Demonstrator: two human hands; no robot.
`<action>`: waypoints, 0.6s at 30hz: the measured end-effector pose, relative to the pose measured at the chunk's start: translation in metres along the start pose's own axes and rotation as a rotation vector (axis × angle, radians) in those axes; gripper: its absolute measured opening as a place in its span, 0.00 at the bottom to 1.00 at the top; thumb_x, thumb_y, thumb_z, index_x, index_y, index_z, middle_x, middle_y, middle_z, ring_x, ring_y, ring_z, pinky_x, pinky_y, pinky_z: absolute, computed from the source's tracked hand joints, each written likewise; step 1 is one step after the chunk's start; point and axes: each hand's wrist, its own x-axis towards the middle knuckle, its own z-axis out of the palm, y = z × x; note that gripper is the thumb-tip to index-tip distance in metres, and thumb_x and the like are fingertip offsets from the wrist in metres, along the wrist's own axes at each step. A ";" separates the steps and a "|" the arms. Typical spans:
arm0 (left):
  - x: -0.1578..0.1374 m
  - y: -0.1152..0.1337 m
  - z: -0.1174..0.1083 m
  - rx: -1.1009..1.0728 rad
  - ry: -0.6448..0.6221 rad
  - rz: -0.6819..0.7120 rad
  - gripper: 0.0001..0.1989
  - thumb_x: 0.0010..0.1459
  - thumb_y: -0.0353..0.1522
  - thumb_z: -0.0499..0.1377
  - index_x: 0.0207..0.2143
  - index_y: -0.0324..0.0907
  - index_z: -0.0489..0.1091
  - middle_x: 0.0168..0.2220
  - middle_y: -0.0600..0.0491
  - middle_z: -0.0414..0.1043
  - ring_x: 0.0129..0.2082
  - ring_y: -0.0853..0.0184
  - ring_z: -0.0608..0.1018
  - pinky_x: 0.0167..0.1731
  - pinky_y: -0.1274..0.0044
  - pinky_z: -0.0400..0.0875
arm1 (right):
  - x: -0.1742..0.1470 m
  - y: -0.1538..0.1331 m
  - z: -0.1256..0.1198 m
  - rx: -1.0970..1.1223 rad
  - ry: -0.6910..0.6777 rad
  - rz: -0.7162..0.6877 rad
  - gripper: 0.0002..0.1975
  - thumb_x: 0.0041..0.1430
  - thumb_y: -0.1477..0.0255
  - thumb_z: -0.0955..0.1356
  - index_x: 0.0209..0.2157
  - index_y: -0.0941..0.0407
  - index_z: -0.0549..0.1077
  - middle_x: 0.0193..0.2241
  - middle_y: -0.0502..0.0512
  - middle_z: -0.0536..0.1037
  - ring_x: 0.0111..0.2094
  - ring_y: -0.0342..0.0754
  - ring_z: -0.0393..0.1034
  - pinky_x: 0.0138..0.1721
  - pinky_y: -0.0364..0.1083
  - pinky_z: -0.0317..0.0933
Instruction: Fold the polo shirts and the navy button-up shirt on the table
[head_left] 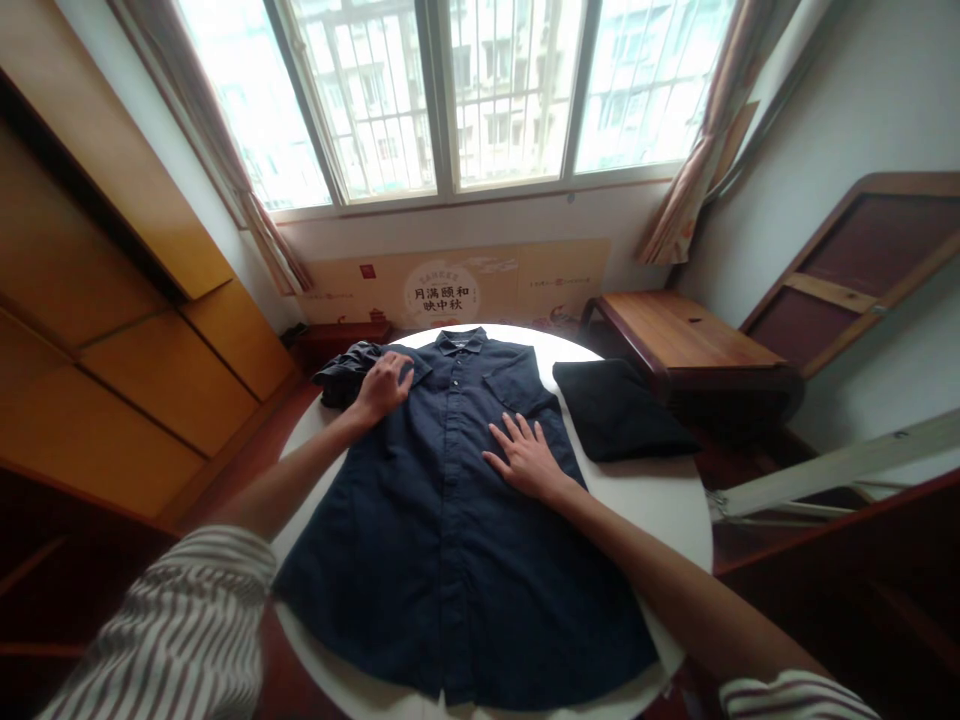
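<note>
A dark blue button-up shirt [405,520] lies spread front side up, its collar at the far end and its hem towards me. My right hand [529,462] rests open on the shirt's chest below the pocket, fingers spread. Over the upper left part of the shirt is my left hand [386,385], its fingers loosely bent and the thumb apart, with nothing seen in its grip. Just beyond that hand sits a crumpled dark garment [345,372]. Right of the shirt lies a folded black garment [619,410].
Everything lies on a round white table [675,510]. A wooden side table [682,330] stands at the far right, near a leaning wooden frame [840,290]. Yellow cabinets [150,370] line the left side. A barred window [502,100] and curtains are at the back.
</note>
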 end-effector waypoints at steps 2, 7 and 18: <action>-0.050 0.009 -0.011 -0.063 -0.100 0.096 0.13 0.65 0.36 0.52 0.47 0.43 0.71 0.47 0.45 0.71 0.50 0.57 0.73 0.56 0.68 0.65 | -0.014 -0.008 -0.005 0.008 -0.048 -0.043 0.36 0.68 0.49 0.54 0.69 0.55 0.55 0.70 0.65 0.46 0.69 0.69 0.37 0.65 0.67 0.37; -0.184 0.010 -0.044 -0.225 -0.366 0.194 0.15 0.64 0.39 0.54 0.51 0.49 0.71 0.52 0.47 0.70 0.53 0.59 0.73 0.56 0.67 0.68 | -0.085 -0.031 -0.014 0.103 -0.156 -0.261 0.37 0.67 0.49 0.57 0.69 0.55 0.51 0.70 0.65 0.44 0.69 0.70 0.35 0.64 0.70 0.38; -0.309 -0.027 -0.072 -0.129 -0.149 -0.266 0.30 0.50 0.48 0.64 0.56 0.59 0.68 0.57 0.48 0.69 0.57 0.50 0.71 0.58 0.61 0.67 | -0.176 -0.034 -0.014 0.244 -0.148 -0.360 0.43 0.61 0.48 0.65 0.70 0.45 0.42 0.70 0.54 0.41 0.70 0.65 0.37 0.66 0.69 0.35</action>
